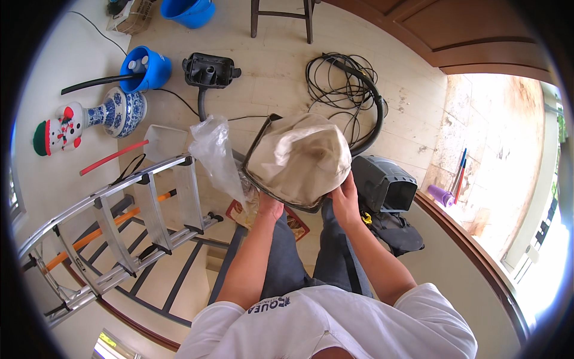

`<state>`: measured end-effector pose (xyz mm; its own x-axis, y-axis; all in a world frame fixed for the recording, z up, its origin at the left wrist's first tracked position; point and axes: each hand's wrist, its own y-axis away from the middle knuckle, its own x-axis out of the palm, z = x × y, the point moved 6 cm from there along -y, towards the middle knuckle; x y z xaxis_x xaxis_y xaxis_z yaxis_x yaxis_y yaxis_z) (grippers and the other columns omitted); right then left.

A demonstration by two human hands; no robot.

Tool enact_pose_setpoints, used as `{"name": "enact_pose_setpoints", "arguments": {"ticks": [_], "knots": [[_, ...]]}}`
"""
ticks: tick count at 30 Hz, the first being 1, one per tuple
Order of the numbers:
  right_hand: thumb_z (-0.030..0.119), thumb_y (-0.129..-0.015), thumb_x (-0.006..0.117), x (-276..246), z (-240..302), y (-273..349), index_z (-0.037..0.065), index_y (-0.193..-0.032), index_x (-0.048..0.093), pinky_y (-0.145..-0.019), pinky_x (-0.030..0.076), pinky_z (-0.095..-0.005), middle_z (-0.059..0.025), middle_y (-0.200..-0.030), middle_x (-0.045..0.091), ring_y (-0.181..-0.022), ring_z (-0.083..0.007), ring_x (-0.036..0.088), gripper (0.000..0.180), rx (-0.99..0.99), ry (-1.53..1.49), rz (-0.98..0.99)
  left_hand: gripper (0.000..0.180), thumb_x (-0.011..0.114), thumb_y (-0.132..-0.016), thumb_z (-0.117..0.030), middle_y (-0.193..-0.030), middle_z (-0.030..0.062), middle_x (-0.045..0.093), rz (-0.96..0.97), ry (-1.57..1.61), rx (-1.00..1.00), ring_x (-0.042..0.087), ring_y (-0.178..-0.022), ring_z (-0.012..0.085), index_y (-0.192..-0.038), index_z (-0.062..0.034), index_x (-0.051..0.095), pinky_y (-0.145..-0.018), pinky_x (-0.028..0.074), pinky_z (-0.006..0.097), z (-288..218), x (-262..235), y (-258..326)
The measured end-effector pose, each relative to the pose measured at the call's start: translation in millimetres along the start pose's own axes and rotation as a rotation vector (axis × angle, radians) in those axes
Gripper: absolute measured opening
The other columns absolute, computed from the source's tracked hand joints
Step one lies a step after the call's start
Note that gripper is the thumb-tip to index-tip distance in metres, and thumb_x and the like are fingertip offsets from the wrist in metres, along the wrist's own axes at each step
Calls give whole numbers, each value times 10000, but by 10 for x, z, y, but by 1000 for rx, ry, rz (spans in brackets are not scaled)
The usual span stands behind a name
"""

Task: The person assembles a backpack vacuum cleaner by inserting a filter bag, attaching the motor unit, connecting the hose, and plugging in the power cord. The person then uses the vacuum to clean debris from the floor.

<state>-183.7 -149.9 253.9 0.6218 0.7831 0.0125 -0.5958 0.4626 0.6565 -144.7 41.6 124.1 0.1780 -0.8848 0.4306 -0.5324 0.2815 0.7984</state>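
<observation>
A beige cloth filter bag [299, 158] with a dark rectangular frame is held up in front of my body. My left hand [271, 206] grips its near left edge, the fingers mostly hidden behind the frame. On the right side, my right hand [345, 200] is closed round the cloth edge, thumb toward me. The cloth is creased and dirty in the middle. A crumpled clear plastic bag [214, 149] is just left of the filter. To the right of my right hand stands a grey and black vacuum-like housing [385, 184] with a dark opening.
At left, an aluminium ladder [128, 224] lies near a dark railing. A black motor head [209, 70], coiled cable and hose [373, 99], blue buckets [156, 67] and a blue-white vase [125, 112] stand on the floor. Purple cup [440, 195] lies by the doorway.
</observation>
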Motion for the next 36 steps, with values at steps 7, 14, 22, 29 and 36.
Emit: {"name": "enact_pose_setpoints", "arguments": {"ticks": [7,14,22,29,36], "knots": [[188,-910,524,-329,-178,-217,-46,-1032,591,-705,445,-241,-19,-814,611,-777,-91,548,272,-42,-36,-188,409,544,-854,-168,-1256,91,444,-328,-450,281,403,-1189,204,-1233,-32,474,-931,364,290,-618,-324,465],[127,-882,515,-229,-179,-153,-29,-994,595,-756,443,-296,-130,-903,608,-822,-217,589,208,-190,213,-171,252,595,-790,-6,-1060,85,556,443,-1324,875,576,-925,237,-1039,-44,590,-746,477,324,-1277,1969,1193],[93,-873,446,-97,1,-19,-39,-1000,570,-725,448,-337,-183,-902,572,-795,-323,583,221,-185,331,-45,297,605,-738,-8,-1005,66,557,375,-1713,996,569,-881,273,-1031,-55,609,-775,485,350,-958,1991,587],[122,-837,469,-239,-164,-115,-14,-1033,585,-797,438,-420,-245,-959,575,-915,-410,553,266,-197,433,-132,140,624,-758,-38,-829,52,603,385,-1619,1091,592,-800,241,-892,-71,645,-694,488,343,-998,1794,555],[183,-835,529,-991,-317,-423,-61,-947,569,-783,441,-404,-250,-895,581,-898,-408,554,272,-206,637,-371,72,603,-819,-70,-808,69,620,28,-1601,1071,601,-725,215,-875,-64,648,-622,478,336,-1854,1420,746]]}}
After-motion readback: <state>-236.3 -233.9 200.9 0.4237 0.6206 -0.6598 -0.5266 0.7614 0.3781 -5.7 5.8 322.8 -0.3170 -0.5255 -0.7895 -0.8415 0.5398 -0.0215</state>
